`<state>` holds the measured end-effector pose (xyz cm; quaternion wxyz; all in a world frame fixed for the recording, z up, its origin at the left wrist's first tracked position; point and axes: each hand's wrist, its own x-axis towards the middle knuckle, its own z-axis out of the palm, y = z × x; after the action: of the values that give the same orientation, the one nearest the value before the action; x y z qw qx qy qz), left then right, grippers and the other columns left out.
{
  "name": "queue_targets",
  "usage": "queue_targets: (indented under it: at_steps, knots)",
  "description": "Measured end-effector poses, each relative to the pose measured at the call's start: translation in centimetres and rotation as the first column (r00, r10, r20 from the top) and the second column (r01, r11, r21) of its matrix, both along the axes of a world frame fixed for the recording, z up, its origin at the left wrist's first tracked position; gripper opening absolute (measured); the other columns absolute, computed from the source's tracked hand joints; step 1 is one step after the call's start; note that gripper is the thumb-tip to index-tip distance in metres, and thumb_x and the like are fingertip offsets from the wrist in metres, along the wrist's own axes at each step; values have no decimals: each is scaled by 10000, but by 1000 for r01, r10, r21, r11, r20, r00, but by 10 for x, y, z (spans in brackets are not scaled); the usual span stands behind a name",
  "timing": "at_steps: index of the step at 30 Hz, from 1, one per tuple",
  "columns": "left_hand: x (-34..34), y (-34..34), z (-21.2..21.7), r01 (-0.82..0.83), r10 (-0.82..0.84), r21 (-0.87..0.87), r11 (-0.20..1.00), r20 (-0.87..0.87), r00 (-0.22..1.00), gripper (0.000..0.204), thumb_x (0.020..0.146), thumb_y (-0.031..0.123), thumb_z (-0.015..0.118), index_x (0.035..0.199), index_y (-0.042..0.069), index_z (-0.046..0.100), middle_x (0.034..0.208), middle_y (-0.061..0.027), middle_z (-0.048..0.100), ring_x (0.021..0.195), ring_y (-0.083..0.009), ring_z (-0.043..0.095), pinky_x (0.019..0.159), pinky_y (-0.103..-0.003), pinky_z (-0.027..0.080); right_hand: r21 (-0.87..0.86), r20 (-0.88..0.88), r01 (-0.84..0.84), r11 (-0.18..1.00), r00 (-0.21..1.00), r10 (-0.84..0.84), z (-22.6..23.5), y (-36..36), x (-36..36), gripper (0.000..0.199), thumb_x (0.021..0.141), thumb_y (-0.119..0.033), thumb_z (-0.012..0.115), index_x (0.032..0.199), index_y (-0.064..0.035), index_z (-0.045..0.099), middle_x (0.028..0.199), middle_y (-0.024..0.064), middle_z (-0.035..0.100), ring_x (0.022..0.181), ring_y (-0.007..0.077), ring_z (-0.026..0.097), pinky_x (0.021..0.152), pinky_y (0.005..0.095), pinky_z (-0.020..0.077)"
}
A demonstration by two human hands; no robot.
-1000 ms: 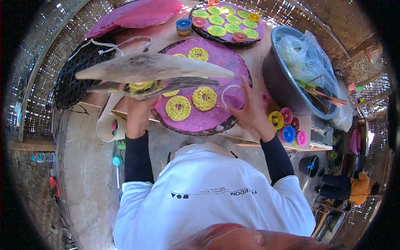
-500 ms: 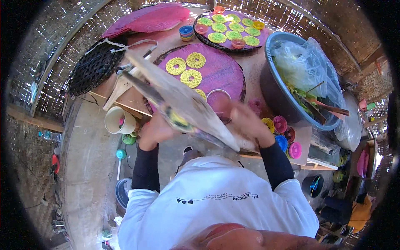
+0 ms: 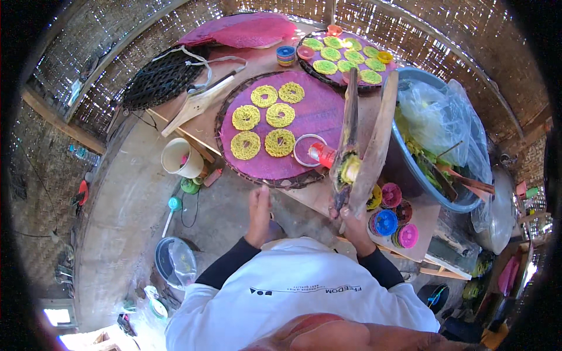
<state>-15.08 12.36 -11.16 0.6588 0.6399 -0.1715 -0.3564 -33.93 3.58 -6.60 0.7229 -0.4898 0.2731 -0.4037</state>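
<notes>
My right hand [image 3: 356, 230] grips the lower end of a wooden lever press [image 3: 379, 143], two long worn wooden arms standing apart at the top. Yellow dough [image 3: 351, 168] sits in the hollow between the arms. A red cylinder [image 3: 322, 154] juts from the press's left side, over the edge of a pale ring [image 3: 297, 153]. My left hand [image 3: 259, 216] is empty, fingers stretched upward, just short of the near rim of a round tray lined with pink cloth [image 3: 319, 111]. Several yellow noodle-like dough rings [image 3: 246, 145] lie on that cloth, left of the pale ring.
Behind stands another tray with green dough rounds [image 3: 354, 57] and small cups. A big blue-grey tub [image 3: 404, 158] holds plastic and leaves at right. Stacked coloured cups [image 3: 385, 223] sit at the table's near right. A wooden paddle [image 3: 202, 104] and cream bucket [image 3: 182, 158] are left.
The press has swung from a slant across both hands to upright at the right, in my right hand alone. My left hand has come off it. More yellow rings now show.
</notes>
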Motion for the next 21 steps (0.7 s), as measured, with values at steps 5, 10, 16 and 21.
queue_targets:
  at_steps: [5,10,16,21]
  knots:
    - [3,-34,-3,-124,113,-197,972,-69,991,208,850,254,470,918,58,485,727,32,434,638,-63,379,580,-218,328,-3,113,-21,1000,993,21,1,4,-1,353,730,-249,648,918,10,499,772,57,534,627,117,498,547,250,416]
    - [56,-10,20,-36,39,-84,996,37,999,109,810,222,491,788,116,499,674,65,419,573,-42,340,502,-209,258,-92,-4,-47,995,999,47,0,1,-14,485,732,-352,625,1003,-4,423,798,74,512,628,115,490,533,240,403]
    - [169,-14,-17,175,-190,132,976,111,976,183,805,257,500,745,87,534,601,51,443,538,-59,398,488,-214,309,-69,-71,-19,997,997,14,5,6,-9,270,700,-142,632,915,-9,536,816,25,556,740,103,519,685,246,422]
    - [193,-36,1,-539,-51,122,833,988,144,521,792,373,541,1057,-62,429,950,-136,499,899,-196,474,777,-312,376,-150,-352,-127,980,934,66,35,-7,7,387,703,-216,669,993,13,553,933,51,584,848,123,533,766,272,420]
